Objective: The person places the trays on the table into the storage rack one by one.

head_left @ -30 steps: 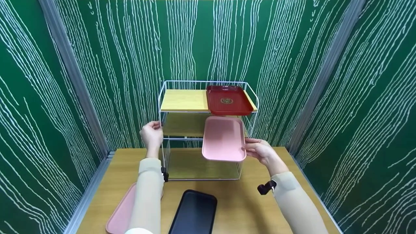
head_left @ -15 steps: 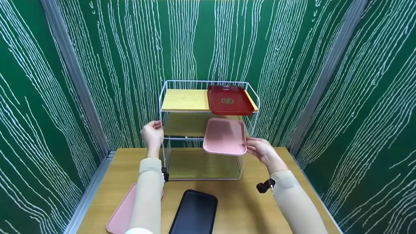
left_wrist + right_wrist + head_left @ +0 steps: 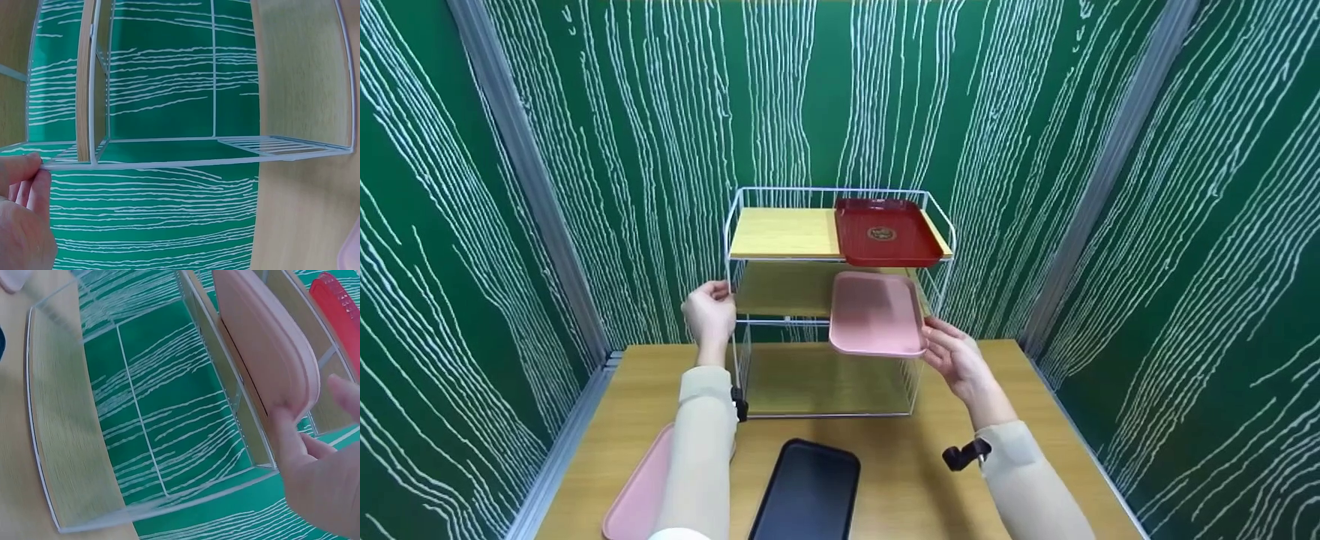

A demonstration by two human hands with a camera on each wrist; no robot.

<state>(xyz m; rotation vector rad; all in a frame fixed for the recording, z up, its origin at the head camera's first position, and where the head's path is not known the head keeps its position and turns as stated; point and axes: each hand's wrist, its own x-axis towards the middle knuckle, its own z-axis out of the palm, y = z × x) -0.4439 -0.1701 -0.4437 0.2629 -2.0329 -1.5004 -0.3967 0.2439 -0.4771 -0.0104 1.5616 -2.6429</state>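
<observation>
In the head view, a pink tray [image 3: 877, 311] lies on the right part of the rack's middle shelf, its front end jutting past the shelf edge. My right hand [image 3: 958, 360] is at the tray's front right corner. The right wrist view shows a finger of that hand [image 3: 320, 467] touching the pink tray's edge [image 3: 270, 343], while the thumb stands off it. With thumb and fingers, my left hand [image 3: 709, 313] pinches the front left wire post of the rack [image 3: 180, 164]. A dark red tray [image 3: 885, 234] rests on the rack's top shelf, right side.
A black tray [image 3: 808, 491] lies on the wooden table [image 3: 915, 480] in front of the rack. Left of it, a second pink tray [image 3: 641, 487] is partly hidden under my left forearm. Green panels with white lines [image 3: 825, 90] enclose the table.
The pink tray's front end has swung up and the tray has slid back onto the middle shelf. My right hand has loosened its grip and lowered slightly. The left hand stays put.
</observation>
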